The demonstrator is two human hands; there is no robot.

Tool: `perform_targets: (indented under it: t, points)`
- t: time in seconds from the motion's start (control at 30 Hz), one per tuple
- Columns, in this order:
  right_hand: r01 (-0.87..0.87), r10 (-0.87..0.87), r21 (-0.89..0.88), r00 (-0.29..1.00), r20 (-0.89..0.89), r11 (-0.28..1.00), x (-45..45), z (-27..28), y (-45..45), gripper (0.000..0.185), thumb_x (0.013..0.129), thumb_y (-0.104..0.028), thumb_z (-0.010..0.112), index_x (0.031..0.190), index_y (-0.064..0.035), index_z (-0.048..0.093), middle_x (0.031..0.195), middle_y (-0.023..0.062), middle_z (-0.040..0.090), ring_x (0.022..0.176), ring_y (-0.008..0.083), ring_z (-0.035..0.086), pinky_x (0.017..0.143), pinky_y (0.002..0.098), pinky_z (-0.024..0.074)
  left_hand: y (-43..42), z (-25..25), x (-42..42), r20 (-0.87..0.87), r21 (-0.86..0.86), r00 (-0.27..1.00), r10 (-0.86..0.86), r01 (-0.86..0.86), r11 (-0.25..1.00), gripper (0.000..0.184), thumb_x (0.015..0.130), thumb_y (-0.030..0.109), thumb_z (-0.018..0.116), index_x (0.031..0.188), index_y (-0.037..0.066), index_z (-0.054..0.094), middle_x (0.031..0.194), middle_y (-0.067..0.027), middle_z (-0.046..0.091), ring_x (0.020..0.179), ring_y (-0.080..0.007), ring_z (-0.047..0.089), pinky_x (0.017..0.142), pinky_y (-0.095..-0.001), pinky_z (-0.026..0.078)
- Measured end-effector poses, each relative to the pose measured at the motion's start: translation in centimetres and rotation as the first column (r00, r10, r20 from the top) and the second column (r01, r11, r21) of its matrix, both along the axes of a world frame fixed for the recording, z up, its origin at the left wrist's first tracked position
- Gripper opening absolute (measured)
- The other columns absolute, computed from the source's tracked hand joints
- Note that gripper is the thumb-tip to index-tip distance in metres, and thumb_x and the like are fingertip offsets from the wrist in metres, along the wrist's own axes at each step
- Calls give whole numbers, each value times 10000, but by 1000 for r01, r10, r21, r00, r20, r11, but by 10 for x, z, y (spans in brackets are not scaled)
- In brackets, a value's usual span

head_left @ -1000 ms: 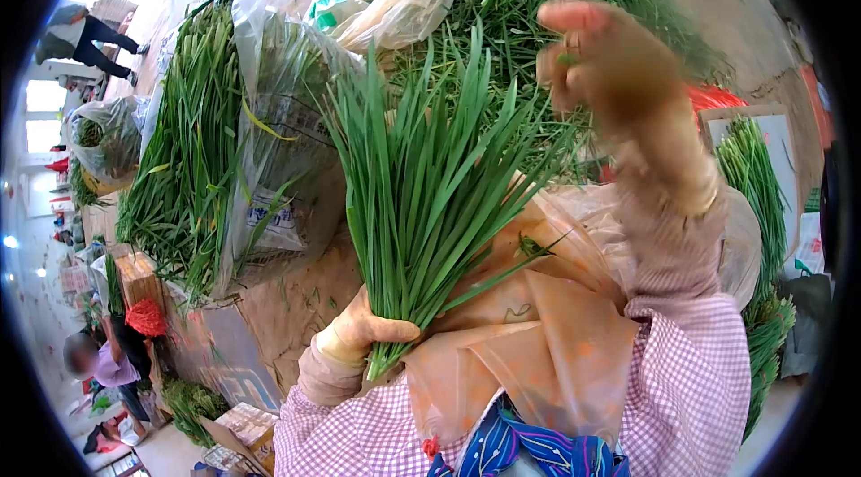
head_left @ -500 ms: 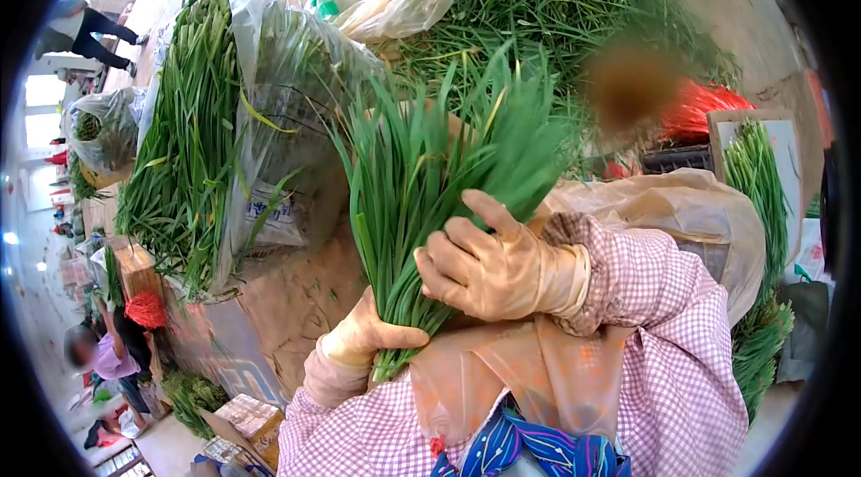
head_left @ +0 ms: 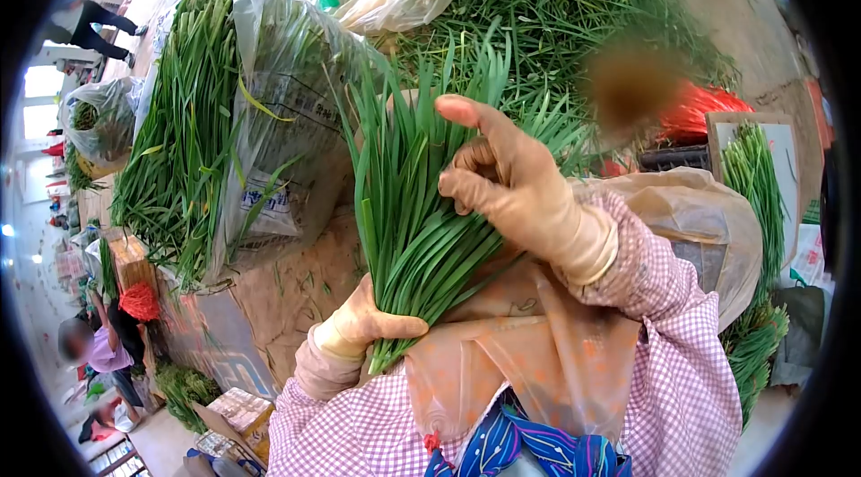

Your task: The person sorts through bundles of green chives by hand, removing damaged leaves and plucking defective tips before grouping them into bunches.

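My left hand [head_left: 363, 325], in a pale rubber glove, is closed around the lower end of a bunch of garlic chives [head_left: 404, 199]. The long flat green leaves fan upward from its grip, some bending to the right. My right hand [head_left: 516, 177], gloved too, is over the right side of the bunch. One of its fingers points out to the left, while others curl in and stand apart from it. No leaf shows plainly in this hand, and its palm is hidden. A brownish plastic apron [head_left: 529, 360] lies beneath the bunch.
A large heap of loose green leaves [head_left: 556, 11] lies beyond the bunch. Clear plastic bags [head_left: 287, 118] and stacked chives [head_left: 179, 136] stand at left. Red ties [head_left: 704, 114] and more chives [head_left: 753, 181] are at right. A person in purple [head_left: 108, 342] is far left.
My right hand has lifted off the leaves and moved slightly right, its fingers spreading. The leaves at right have swung downward. My left hand keeps its hold near the same spot.
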State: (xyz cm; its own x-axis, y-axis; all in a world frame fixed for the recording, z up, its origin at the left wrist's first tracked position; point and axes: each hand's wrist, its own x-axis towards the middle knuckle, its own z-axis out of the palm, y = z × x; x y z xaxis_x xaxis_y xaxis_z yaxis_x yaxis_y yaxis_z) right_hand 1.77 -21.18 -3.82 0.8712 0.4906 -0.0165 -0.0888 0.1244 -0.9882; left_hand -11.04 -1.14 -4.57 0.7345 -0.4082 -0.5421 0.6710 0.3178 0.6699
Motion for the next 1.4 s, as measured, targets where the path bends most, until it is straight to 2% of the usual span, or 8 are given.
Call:
perform_targets:
  t: [0.27,0.8,0.87,0.9,0.93,1.0,1.17,1.4]
  points:
    - [-341,271,-128,883,-383,931,36,31,2,303,884,-177,685,1137,-33,602,716,-10,579,618,49,528,505,195,415,7,8,8,20,125,988,-152,149,981,802,624,12,741,1369,13,446,1279,-79,555,1177,-176,498,1041,-329,356]
    - [-342,269,-157,894,-358,927,22,7,-18,88,849,-61,692,921,-21,660,731,5,611,621,60,533,516,202,418,-2,7,8,-122,-63,992,-21,13,998,847,613,25,735,1398,6,417,1336,-109,537,1248,-210,484,1088,-342,328]
    - [-293,261,-203,950,-169,934,20,2,-22,112,832,-80,719,901,-18,657,705,16,617,619,69,550,540,226,450,-1,6,11,-73,-55,996,-44,40,998,847,612,22,733,1398,6,417,1336,-109,537,1249,-211,484,1090,-343,327]
    - [-107,171,-220,939,298,970,18,-16,-19,123,817,-93,721,893,-28,650,694,57,637,618,149,622,569,280,500,-1,5,12,-23,-47,998,-64,63,997,846,612,20,730,1397,6,418,1336,-109,537,1251,-212,484,1091,-344,326]
    - [-105,169,-221,940,297,970,16,-20,-17,123,817,-93,721,893,-28,650,694,57,637,618,149,622,569,280,500,-4,11,13,-23,-47,998,-67,66,997,846,612,20,730,1397,6,418,1336,-109,537,1251,-212,484,1091,-344,326]
    - [178,174,-463,766,619,868,9,-22,-14,116,801,-101,712,884,-49,649,739,105,652,675,258,665,602,335,531,-12,27,15,-168,-101,983,70,-88,991,831,619,4,719,1395,6,421,1333,-109,537,1250,-208,484,1090,-342,328]
    - [355,85,-443,695,714,823,-1,-25,-3,119,779,-83,715,860,-67,631,745,112,641,657,307,638,562,369,511,-10,21,12,-143,-78,987,71,-82,994,795,635,-10,719,1379,6,439,1314,-103,547,1225,-197,498,1074,-339,346]
    - [186,-42,-91,607,794,978,1,-14,-19,212,740,-14,759,862,-53,589,806,117,635,730,264,651,591,348,512,-6,-3,-1,41,109,999,-6,1,994,721,658,1,743,1332,7,489,1240,-79,587,1122,-170,543,998,-324,406]
